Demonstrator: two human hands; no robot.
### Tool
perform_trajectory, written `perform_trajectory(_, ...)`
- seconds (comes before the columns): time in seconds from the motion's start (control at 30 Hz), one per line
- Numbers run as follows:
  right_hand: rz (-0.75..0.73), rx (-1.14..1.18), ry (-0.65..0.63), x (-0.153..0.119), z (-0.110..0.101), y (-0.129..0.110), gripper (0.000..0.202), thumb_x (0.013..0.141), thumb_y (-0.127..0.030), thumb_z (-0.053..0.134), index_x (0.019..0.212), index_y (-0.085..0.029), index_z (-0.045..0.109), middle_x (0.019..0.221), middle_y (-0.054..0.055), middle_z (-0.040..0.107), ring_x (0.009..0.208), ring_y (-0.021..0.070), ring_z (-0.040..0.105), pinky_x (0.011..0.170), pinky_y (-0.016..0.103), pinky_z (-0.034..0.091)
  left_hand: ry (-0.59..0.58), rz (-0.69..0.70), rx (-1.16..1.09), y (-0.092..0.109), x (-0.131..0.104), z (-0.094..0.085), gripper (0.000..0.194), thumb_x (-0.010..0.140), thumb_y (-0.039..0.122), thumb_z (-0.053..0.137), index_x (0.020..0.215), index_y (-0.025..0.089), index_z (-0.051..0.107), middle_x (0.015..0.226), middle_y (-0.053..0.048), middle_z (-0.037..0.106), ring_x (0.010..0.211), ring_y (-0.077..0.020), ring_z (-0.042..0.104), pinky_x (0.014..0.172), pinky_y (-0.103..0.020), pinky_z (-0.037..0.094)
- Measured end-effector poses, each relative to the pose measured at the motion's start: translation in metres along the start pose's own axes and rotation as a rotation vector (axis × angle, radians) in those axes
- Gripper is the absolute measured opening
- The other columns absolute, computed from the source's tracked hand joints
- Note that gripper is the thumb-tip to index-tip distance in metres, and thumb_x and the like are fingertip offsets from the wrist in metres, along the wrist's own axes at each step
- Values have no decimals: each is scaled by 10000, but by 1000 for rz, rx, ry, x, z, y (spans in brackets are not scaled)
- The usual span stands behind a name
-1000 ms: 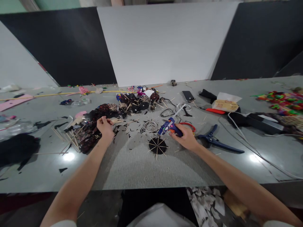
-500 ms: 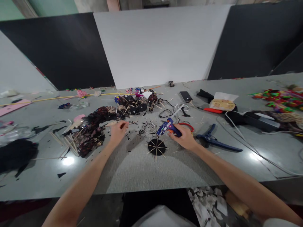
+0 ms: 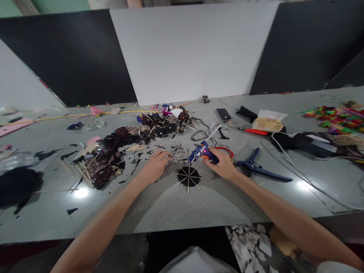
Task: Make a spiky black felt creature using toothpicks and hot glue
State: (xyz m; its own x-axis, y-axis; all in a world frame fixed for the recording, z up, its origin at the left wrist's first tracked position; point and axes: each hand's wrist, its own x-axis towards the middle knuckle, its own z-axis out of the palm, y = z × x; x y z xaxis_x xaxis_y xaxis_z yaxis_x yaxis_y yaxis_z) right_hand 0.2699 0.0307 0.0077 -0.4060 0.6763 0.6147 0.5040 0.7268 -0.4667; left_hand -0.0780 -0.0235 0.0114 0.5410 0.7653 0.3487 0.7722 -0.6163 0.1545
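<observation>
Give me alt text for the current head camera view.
The right hand holds a blue glue gun, its nozzle near a black disc with radiating sticks; the left hand is beside a wire ring on a cluttered grey table.

The person wears a white top (image 3: 196, 262). A bit of white sleeve (image 3: 335, 267) shows on the right arm (image 3: 270, 201). Black cloth (image 3: 184, 239) covers the lap (maybe pants, I can't tell). The left hand (image 3: 156, 165) and right hand (image 3: 223, 163) are bare.
</observation>
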Motion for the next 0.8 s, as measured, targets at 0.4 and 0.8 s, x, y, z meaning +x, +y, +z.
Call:
perform_trajectory(0.4, -11, -24, -5, 0, 2, 1, 414, 909, -448, 726, 1244, -211, 673, 1148, 116, 763, 985, 298, 749, 911, 448, 615, -18, -3, -61, 3, 2, 4, 373, 993, 71, 445, 1244, 222, 676, 1273, -110, 645, 1263, -271, 528, 1083, -481, 476)
perform_trajectory(0.8, 50, -73, 60, 0, 1, 6, 528, 869, -547, 758, 1250, -192, 668, 1089, 110, 766, 952, 300, 748, 877, 431, 611, -6, -38, -68, 4, 3, 4, 297, 1022, 133, 454, 1182, 190, 698, 1233, -111, 658, 1219, -273, 531, 1053, -475, 499)
